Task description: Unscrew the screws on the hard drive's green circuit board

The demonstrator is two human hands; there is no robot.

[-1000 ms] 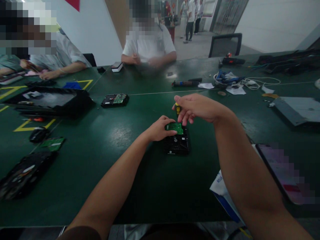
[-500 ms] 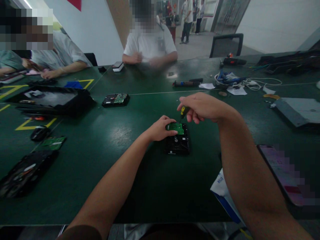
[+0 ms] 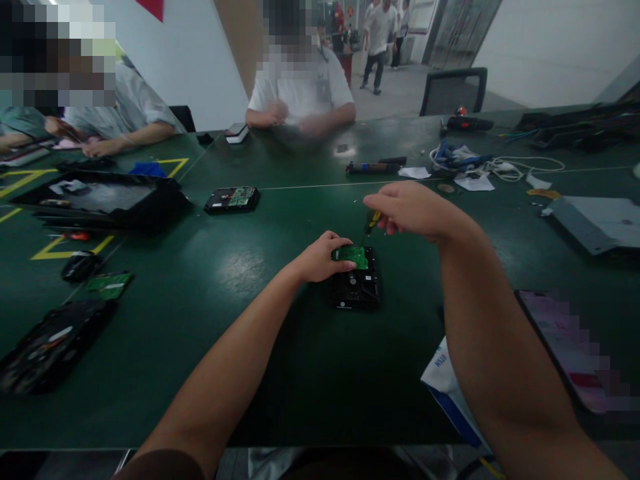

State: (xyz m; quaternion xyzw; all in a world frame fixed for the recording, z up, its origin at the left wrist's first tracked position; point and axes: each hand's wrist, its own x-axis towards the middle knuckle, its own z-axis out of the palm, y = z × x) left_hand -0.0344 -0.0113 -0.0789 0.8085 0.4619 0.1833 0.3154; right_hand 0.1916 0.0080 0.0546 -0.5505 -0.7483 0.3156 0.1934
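A black hard drive point(image 3: 354, 291) lies on the green table in front of me, its green circuit board point(image 3: 356, 256) facing up at the far end. My left hand point(image 3: 327, 257) grips the drive's left side, thumb resting over the board. Above the far right corner, my right hand point(image 3: 407, 210) is closed round a yellow and black screwdriver point(image 3: 373, 219). The screwdriver leans, its thin shaft pointing down at the board's far edge; whether the tip touches a screw is too small to tell.
Another hard drive point(image 3: 231, 199) lies further off. At left are a black tray point(image 3: 100, 200), a loose circuit board point(image 3: 109, 285) and an opened black drive point(image 3: 55, 343). A phone point(image 3: 565, 350) and a white-blue packet point(image 3: 447, 393) lie right. People sit across the table.
My right hand has shifted slightly right, its fingers drawn closer round the screwdriver, which now leans more. My left hand and the hard drive stay put. A person in the background has stepped.
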